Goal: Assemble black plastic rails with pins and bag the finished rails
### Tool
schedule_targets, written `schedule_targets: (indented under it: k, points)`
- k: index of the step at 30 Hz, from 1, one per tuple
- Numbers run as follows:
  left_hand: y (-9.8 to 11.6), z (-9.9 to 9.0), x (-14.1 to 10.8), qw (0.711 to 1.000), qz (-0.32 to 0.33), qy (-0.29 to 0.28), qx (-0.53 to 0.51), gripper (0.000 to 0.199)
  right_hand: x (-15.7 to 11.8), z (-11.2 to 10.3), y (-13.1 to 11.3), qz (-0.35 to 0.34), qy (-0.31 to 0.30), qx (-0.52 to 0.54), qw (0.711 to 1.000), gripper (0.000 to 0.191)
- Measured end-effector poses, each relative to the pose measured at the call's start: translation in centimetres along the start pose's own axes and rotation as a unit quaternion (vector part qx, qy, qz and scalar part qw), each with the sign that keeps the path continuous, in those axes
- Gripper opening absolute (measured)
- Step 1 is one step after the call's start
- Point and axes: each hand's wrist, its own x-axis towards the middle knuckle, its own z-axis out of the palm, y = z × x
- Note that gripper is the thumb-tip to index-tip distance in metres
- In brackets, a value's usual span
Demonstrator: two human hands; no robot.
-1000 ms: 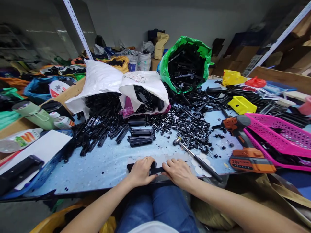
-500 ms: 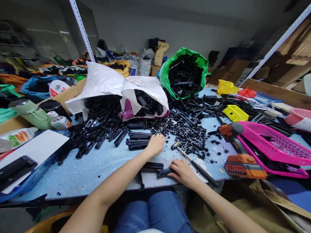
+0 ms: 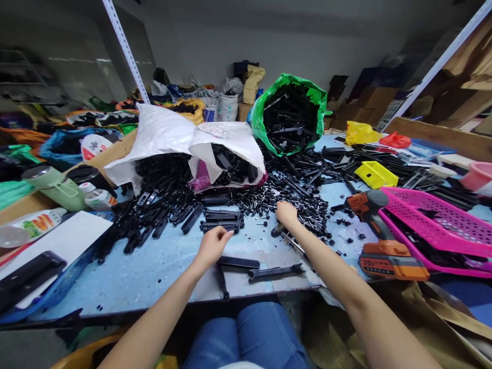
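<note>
Right hand (image 3: 286, 213) curled at pins (image 3: 311, 215) | forked bar (image 3: 275, 272) crosswise (opening leftward)

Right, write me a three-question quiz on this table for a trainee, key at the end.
1. Multiple choice: which hand is at the pin pile?
A) left
B) right
C) both

2. True or false: the green bag has its mouth open, with black parts showing inside.

3. Short answer: what colour is the basket beside the drill?

Key:
1. B, the right hand.
2. True.
3. Pink.
</note>
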Motion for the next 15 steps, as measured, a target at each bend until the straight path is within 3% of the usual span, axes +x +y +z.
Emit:
schedule_targets:
  k: [2, 5, 8, 12, 15]
  points:
    - [-1.7, -1.2, -2.0, 0.984, -0.091, -0.006, -0.15, 0.039, 0.5, 0.6, -0.7, 0.018, -0.009, 0.011, 1.0, 0.02]
    - [-3.1, -1.6, -4.0, 0.949, -0.177, -0.026, -0.259, 0.044, 0.2, 0.7, -0.8, 0.013, -0.004, 0.035, 0.999, 0.02]
    - [-3.2, -1.4, -4.7, 0.943, -0.186, -0.041, -0.273, 0.045, -1.4, 0.0, -0.4, -0.021, 0.022, 0.075, 0.997, 0.02]
    - [-3.2, -1.5, -4.6, 0.95, -0.17, -0.09, -0.245, 0.043, -5.6, -0.8, -0.6, -0.081, 0.033, 0.161, 0.983, 0.014]
    - [-3.3, -1.7, -4.2, 0.957, -0.166, -0.067, -0.228, 0.04, -9.4, -0.5, -1.5, -0.126, 0.003, 0.346, 0.93, 0.017]
